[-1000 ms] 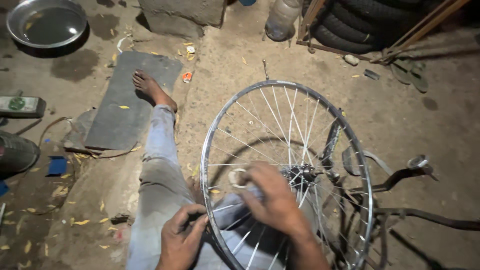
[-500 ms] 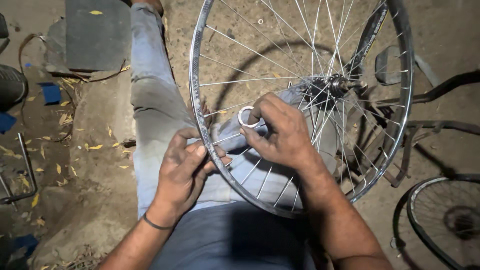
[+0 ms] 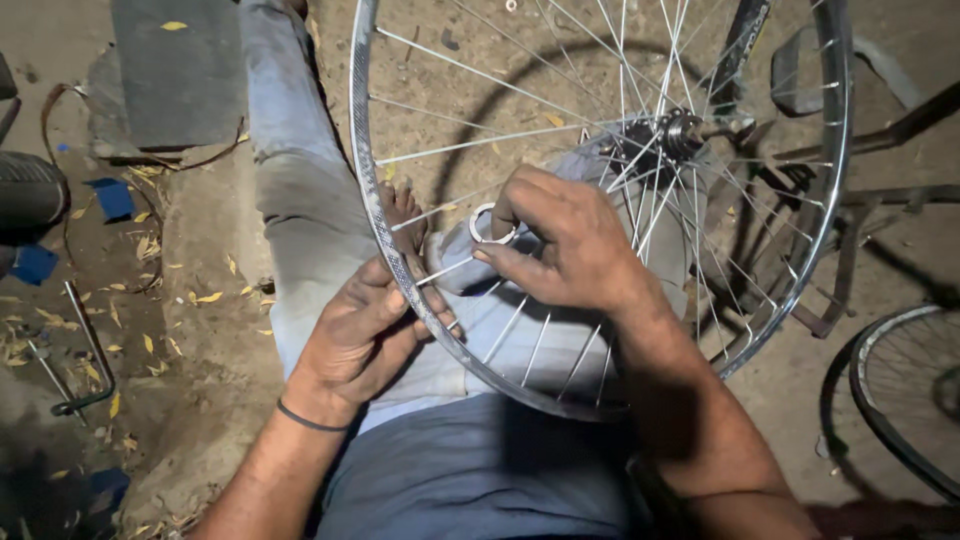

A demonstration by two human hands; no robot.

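A bare silver bicycle wheel rim (image 3: 365, 170) with thin spokes stands upright across my lap, its hub (image 3: 680, 130) at the upper right. My left hand (image 3: 365, 335) grips the rim's near left edge, fingers wrapped round it. My right hand (image 3: 560, 240) reaches between the spokes and pinches a small round metal spoke wrench (image 3: 492, 228) set on a spoke near the rim. My legs in grey trousers (image 3: 300, 220) stretch out under the wheel.
A dark flat mat (image 3: 175, 70) lies at the upper left on the dirt ground. A metal tool (image 3: 85, 365) lies at the left among dry leaves. Part of a second wheel (image 3: 900, 400) shows at the lower right. A bicycle frame part (image 3: 880, 135) is behind the rim.
The view has tipped down and closer to the wheel. My left hand has moved up onto the rim, and my right hand has stayed on the spoke wrench.
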